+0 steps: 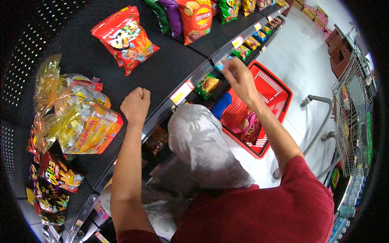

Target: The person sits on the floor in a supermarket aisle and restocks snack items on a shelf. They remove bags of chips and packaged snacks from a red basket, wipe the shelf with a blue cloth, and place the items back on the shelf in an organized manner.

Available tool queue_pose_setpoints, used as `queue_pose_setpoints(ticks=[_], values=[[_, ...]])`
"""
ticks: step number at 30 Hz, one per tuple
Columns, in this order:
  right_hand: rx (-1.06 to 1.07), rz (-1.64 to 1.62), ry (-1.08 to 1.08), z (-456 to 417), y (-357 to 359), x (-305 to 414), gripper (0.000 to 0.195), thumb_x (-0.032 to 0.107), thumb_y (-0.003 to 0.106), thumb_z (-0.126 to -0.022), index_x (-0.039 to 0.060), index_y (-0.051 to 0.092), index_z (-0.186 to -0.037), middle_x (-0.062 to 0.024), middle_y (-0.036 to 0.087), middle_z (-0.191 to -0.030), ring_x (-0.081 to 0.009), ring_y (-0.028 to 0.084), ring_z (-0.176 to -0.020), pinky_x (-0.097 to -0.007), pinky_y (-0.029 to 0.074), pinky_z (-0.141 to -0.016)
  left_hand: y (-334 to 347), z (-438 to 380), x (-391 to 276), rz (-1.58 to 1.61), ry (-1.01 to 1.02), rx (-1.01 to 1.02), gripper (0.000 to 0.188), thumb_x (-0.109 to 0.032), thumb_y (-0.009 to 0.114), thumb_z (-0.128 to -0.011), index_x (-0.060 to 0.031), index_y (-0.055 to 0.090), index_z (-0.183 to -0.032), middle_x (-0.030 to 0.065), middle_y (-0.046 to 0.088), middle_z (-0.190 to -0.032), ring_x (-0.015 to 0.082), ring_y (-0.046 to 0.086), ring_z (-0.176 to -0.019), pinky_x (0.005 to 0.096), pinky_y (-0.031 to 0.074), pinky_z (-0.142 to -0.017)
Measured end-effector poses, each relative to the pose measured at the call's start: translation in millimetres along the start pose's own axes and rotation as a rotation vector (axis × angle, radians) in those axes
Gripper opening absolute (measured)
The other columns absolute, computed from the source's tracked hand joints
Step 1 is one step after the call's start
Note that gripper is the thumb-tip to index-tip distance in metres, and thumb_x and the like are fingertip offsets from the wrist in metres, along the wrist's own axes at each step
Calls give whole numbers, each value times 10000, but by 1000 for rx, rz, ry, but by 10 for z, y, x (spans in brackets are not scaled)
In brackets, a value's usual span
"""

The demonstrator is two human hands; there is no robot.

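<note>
My left hand [135,104] is curled into a fist above the black shelf [170,65], near its front edge. Nothing shows inside it. My right hand [240,76] is at the shelf's front rail, its thumb and fingers bent. Something light blue [218,66] shows at its fingertips; whether they grip it cannot be told. Below that hand, on the floor, stands a red plastic shopping basket [285,91] with a pink-and-dark-red snack bag [247,129] inside. A green snack bag [208,86] lies on the lower shelf, between the rail and the basket.
A red snack bag [126,39] and a yellow-wrapped bundle of snacks [91,127] stand on the shelf. More chip bags [196,19] line its far end. Price tags [181,92] run along the rail. A metal shopping cart [349,121] is at right.
</note>
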State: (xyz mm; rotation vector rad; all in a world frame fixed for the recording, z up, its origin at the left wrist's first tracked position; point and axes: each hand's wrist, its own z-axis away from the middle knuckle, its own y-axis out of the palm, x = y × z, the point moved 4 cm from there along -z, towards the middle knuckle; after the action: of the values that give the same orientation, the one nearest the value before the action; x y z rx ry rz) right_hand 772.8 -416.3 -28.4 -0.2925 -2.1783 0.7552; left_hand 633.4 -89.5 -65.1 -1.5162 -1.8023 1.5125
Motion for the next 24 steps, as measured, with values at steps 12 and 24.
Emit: queue_pose_setpoints(ticks=[12,24], values=[[26,171,-665,-2325,1429,1670,445,140,528,-894,48,568,-1328,-216,620,-1258,-400,554,-1196,-483,430,-1050,-20,12,-38,97,-33,14,393,-359,590,-908,-49,551,-670,171,615,-669,385,621,-636,491,441,-584],[102,417,-721,-2736,1550,1871,339,246,639,-908,180,680,-1238,-134,627,-1174,-326,556,-1179,-461,469,-1000,-23,-1,-26,82,-42,2,372,-347,610,-906,-50,584,-682,171,638,-683,395,647,-673,495,469,-607]])
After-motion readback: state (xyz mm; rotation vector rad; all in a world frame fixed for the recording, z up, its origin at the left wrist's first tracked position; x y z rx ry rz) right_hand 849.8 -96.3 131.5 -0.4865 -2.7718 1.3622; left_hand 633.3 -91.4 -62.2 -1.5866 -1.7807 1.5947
